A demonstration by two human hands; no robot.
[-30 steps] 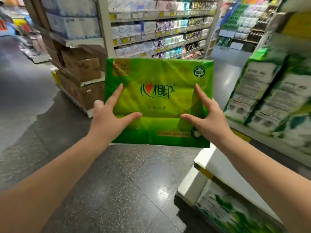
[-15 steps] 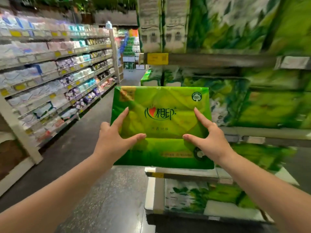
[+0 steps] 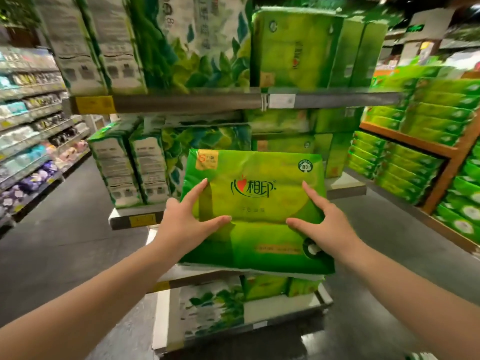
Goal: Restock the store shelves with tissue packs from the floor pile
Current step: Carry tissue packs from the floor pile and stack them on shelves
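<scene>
Person holds green tissue pack (image 3: 255,201) up flat in front of shelf unit (image 3: 187,103). Left hand (image 3: 185,224) and right hand (image 3: 324,226) grip pack's two sides, fingers spread wide on front. Best way, likely: keep pack level, aim at gap by same green packs (image 3: 306,48), slide in straight, let go last.

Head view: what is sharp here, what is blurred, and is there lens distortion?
Head view: the green tissue pack and both hands, left and right, read sharp; the shelf packs behind smear with motion blur; the wide-angle lens tilts the edges.
</scene>
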